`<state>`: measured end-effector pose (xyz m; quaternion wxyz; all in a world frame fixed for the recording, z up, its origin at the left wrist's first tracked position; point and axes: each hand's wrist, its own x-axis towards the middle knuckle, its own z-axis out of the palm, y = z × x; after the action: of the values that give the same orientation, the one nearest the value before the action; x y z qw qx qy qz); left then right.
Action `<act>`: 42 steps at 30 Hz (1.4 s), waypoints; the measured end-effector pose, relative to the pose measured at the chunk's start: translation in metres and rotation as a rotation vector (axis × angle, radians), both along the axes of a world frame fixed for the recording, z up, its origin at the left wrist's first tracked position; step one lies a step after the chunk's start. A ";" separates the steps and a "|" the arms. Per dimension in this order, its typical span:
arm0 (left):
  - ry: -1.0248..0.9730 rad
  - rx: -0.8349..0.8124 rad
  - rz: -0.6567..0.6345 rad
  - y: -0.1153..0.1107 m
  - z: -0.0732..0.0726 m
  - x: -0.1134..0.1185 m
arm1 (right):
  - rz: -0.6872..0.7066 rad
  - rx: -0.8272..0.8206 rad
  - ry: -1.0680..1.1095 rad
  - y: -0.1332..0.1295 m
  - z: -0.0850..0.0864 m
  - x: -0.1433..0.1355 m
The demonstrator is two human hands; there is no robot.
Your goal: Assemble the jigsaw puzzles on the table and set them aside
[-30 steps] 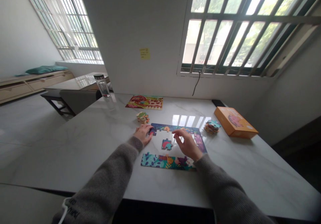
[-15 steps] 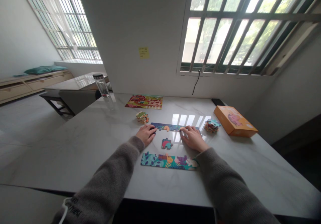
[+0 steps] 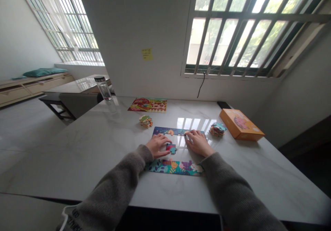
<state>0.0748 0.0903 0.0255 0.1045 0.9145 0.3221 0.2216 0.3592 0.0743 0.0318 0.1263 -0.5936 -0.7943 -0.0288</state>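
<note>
My left hand (image 3: 157, 146) is beside a single puzzle piece (image 3: 171, 149) in pink and teal. Its thumb and forefinger are apart at the piece's left side, and the piece lies flat. My right hand (image 3: 198, 142) rests with fingers spread, fingertips on the right part of a dark blue puzzle strip (image 3: 177, 131). Nearer to me lies a joined teal strip (image 3: 178, 168) with leaves and flowers, its left end partly behind my left hand and sleeve.
Stacks of loose pieces stand at left (image 3: 146, 121) and right (image 3: 217, 129). An orange box (image 3: 241, 124) is at the right. Behind are a farm picture sheet (image 3: 148, 105) and a glass bottle (image 3: 103, 89) at the far left. A dark object (image 3: 224, 105) lies against the wall.
My left hand has left the dark blue strip and moved right and nearer to me, to the single piece. My right hand stays in place on the strip.
</note>
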 end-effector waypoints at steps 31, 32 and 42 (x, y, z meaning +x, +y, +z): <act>-0.222 0.171 -0.019 -0.019 0.016 0.010 | 0.326 -0.258 0.898 -0.021 0.019 -0.050; -0.214 0.156 -0.008 -0.018 0.015 0.009 | 0.303 -0.243 0.865 -0.019 0.018 -0.046; 0.053 -0.002 -0.025 -0.008 -0.006 0.003 | 0.088 -0.136 0.561 -0.009 0.011 -0.008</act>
<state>0.0778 0.0826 0.0193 0.0995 0.9238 0.3135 0.1959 0.3508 0.0655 0.0427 0.3021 -0.5504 -0.7534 0.1953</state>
